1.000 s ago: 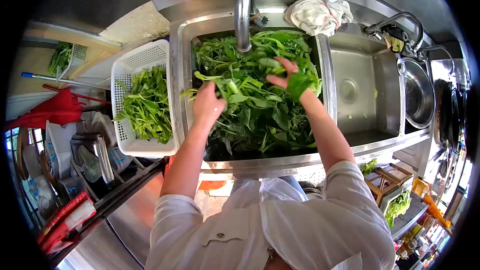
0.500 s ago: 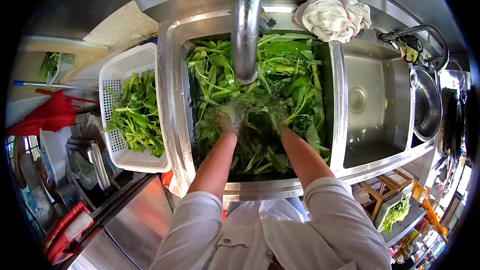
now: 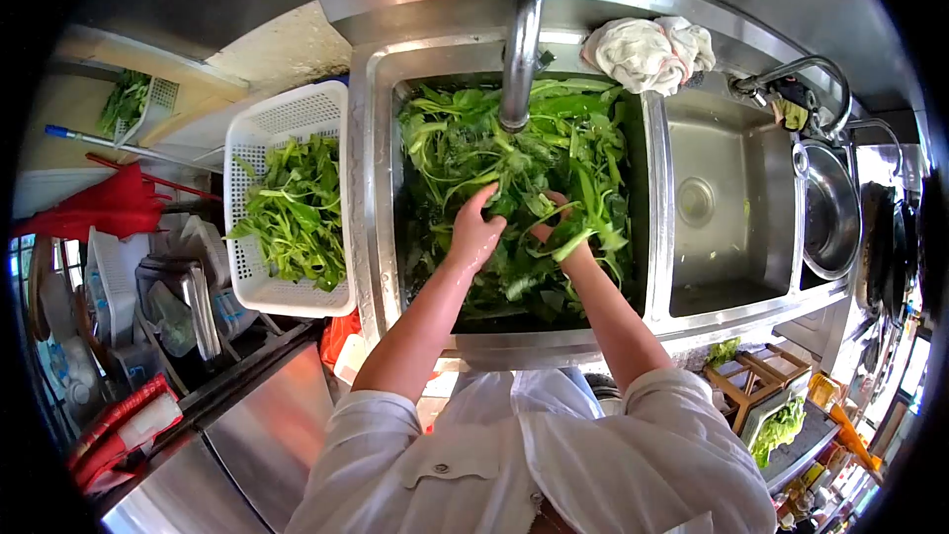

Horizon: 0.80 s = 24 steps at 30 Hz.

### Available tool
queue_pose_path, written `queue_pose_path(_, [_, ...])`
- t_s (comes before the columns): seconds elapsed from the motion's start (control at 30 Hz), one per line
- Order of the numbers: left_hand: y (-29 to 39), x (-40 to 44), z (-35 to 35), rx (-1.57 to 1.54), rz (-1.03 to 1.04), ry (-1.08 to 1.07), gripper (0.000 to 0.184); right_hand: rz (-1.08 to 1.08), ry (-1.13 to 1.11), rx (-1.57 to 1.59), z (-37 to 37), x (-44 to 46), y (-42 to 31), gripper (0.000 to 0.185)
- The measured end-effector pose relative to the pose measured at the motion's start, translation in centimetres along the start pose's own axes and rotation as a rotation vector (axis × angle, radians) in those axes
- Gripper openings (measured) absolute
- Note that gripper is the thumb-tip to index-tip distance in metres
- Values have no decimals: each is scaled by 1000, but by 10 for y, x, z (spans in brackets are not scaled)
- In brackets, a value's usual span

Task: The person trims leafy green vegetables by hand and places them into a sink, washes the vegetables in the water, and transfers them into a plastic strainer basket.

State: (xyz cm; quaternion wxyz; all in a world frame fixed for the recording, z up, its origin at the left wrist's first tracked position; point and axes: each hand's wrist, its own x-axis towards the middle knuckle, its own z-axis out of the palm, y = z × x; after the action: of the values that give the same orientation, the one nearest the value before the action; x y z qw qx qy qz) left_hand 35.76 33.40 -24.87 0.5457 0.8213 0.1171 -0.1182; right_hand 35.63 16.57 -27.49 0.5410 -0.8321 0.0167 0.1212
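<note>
Leafy greens (image 3: pixel 514 153) with long pale stems fill the large water-filled sink (image 3: pixel 378 188). My left hand (image 3: pixel 477 232) is wet and above the water, its thumb and a finger curved against the bunch in the middle; its other fingers are hidden. Leaves and cut stems partly cover my right hand (image 3: pixel 556 222), which grips the right side of the bunch. A metal faucet (image 3: pixel 522 49) hangs over the greens beyond both hands.
A white perforated basket (image 3: pixel 237 227) of more greens stands left of the sink. To the right are a second steel basin (image 3: pixel 727 227) and a round metal bowl (image 3: pixel 825 208). A bundled white cloth (image 3: pixel 647 54) lies on the back ledge.
Both hands have risen out of the splashing water and now show among the greens. A bunch has come up between them, with stems over the right hand. The view has shifted slightly.
</note>
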Motion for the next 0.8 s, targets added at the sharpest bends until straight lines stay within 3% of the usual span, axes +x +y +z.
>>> queue_pose_path(0.07, [16,-12,-5,-161,-26,-26,51,62,-38,265,-6,-7,-27,54])
queue_pose_path(0.17, [54,-31,-20,-251,86,33,52,-24,-15,207,-23,-17,-78,51])
queue_pose_path(0.2, [64,-36,-25,-255,96,49,52,102,-31,306,-34,-28,-116,49])
queue_pose_path(0.27, [81,-47,-34,-292,227,87,53,65,-33,412,-40,-35,-141,49])
queue_pose_path(0.33, [88,-52,-39,-246,282,140,53,26,-26,379,-36,-36,-149,50])
queue_pose_path(0.4, [83,-53,-41,-332,176,143,54,0,-34,342,-29,-35,-143,49])
queue_pose_path(0.53, [89,-70,-71,-314,271,201,56,-113,-43,344,-12,-46,-174,50])
queue_pose_path(0.6, [108,-87,-102,-283,292,226,58,-57,-119,386,-3,-51,-205,48])
queue_pose_path(0.73, [148,-122,-187,-209,294,260,57,-220,-238,452,26,-54,-268,52])
queue_pose_path(0.8, [153,-124,-230,-359,357,257,54,-278,-339,474,43,-47,-308,52])
